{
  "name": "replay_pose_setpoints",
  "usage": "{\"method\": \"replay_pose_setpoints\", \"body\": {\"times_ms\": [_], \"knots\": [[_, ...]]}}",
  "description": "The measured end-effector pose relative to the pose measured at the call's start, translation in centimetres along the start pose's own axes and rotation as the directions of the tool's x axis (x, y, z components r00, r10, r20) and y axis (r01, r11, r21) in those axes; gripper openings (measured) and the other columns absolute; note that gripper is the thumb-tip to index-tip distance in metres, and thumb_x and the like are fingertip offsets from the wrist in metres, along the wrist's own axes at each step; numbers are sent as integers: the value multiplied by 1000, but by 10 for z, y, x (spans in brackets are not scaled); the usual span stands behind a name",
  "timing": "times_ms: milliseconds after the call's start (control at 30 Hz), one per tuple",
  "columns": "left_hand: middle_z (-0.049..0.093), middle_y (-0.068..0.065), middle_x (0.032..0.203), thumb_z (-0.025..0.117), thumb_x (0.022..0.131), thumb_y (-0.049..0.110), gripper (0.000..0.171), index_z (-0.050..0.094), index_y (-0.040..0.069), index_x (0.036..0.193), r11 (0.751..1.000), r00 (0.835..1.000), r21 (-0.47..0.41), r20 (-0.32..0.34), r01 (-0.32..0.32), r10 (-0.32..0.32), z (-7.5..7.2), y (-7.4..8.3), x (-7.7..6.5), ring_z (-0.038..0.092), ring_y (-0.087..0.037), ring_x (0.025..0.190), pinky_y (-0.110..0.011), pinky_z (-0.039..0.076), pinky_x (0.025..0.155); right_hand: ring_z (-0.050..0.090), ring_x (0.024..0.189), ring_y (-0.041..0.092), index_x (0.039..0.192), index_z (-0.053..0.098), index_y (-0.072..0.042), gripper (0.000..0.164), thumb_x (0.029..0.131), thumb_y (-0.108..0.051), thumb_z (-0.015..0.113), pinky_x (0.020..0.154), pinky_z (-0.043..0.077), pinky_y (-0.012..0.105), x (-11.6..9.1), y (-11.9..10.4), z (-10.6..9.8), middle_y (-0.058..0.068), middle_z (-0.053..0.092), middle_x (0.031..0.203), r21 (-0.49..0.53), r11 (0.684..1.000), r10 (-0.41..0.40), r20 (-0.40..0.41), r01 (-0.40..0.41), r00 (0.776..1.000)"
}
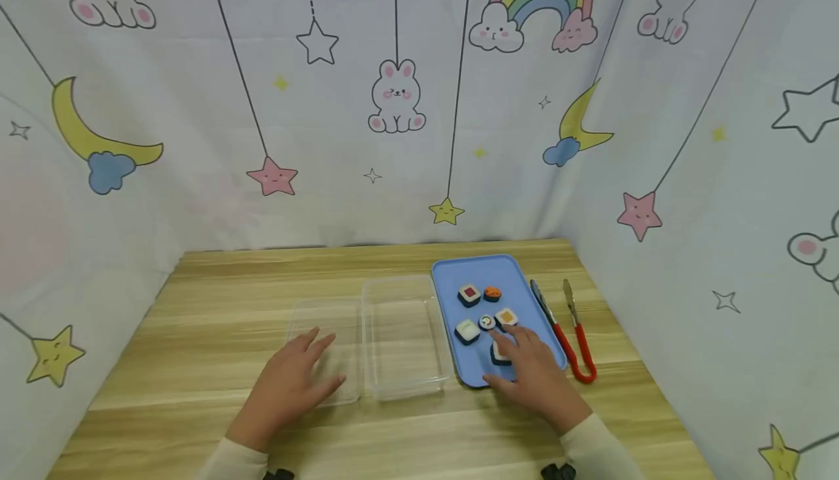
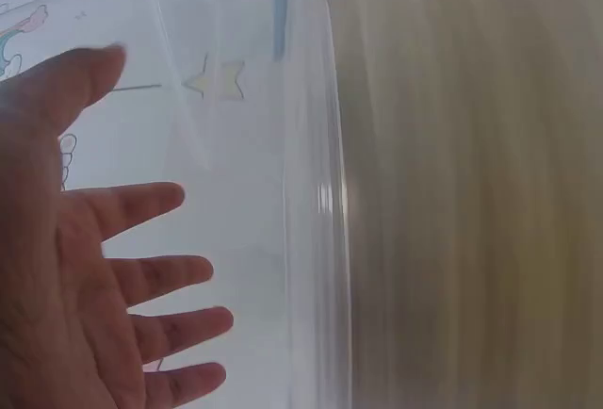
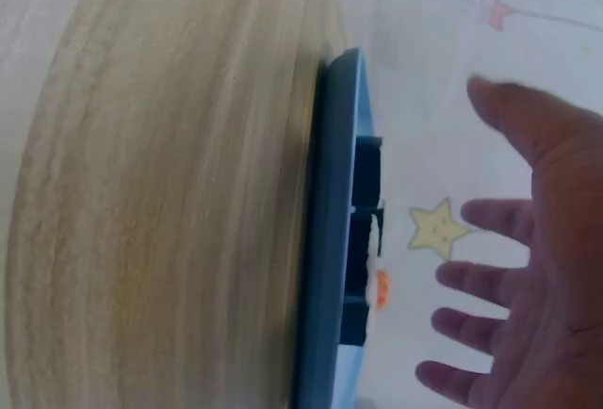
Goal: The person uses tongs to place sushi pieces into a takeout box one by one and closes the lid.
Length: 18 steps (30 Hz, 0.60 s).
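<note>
Neither of the hands is grasping anything; on my feed the fingers of both are spread and released. Setting my dial on the deep clear box (image 1: 405,345) in the middle of the desk (image 1: 223,283), I have the left hand (image 1: 288,385) at 8 o'clock, over the shallow clear tray (image 1: 347,360), and the right hand (image 1: 534,374) near 4 o'clock, above the near part of the blue tray (image 1: 481,270). That one lies at 3 o'clock with six sushi pieces (image 1: 467,332) on it.

My main worry is the right hand's splayed fingers: a careless sweep could tip the small round roll (image 1: 486,322) or shove the block partly hidden beneath the hand, and the low rim might not stop it. On the left, the plastic is so see-through that I could misjudge its edge; I cannot tell whether a fingertip touches it. The two clear containers sit side by side and look light, so nudging one could skid the other. Overreaching past the blue tray could knock the tongs (image 1: 581,341) at its 3 o'clock.

The box is glassy with rounded corners; the blue tray looks smooth. Most pieces are squarish, pale on top and dark-sided, while the orange-topped piece (image 1: 492,293), at the tray's 12 o'clock, looks pebbly. The tongs pair metal arms with a red U-shaped grip, and streaky wood grain covers the desk.
</note>
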<state>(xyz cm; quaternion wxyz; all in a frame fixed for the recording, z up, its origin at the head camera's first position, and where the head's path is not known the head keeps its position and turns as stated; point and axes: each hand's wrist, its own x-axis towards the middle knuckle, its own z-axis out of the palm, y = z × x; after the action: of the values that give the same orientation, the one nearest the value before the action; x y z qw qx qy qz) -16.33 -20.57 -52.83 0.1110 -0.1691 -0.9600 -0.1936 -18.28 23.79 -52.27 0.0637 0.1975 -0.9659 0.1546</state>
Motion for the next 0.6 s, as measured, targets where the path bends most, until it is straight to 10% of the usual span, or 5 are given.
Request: {"method": "replay_pose_setpoints", "body": {"times_ms": [133,300,600], "knots": [[61,-20,142,75,96,39,58,62,6,142,978,998,-210,-66,-7,-7,10,13,6,58,-43,129,-63,51,104,58,126,40,135,68,-5,56,90,-36,82,103,52,61,1,6,-2,17,63,135,27,998,67,-123,-64,990],[56,-16,149,75,97,30,61,54,6,149,893,997,-449,-46,32,-59,23,26,12,53,-42,136,-62,49,107,56,121,48,124,70,4,49,90,-30,81,101,49,64,-2,30,-3,28,62,129,31,973,229,-271,-229,935],[48,-27,153,77,95,14,63,51,2,151,789,993,-610,-122,-78,5,49,36,11,51,-49,135,-55,58,97,36,124,65,145,44,14,79,94,-39,71,97,39,75,-20,75,-4,47,38,140,85,784,619,-178,-615,765]]}}
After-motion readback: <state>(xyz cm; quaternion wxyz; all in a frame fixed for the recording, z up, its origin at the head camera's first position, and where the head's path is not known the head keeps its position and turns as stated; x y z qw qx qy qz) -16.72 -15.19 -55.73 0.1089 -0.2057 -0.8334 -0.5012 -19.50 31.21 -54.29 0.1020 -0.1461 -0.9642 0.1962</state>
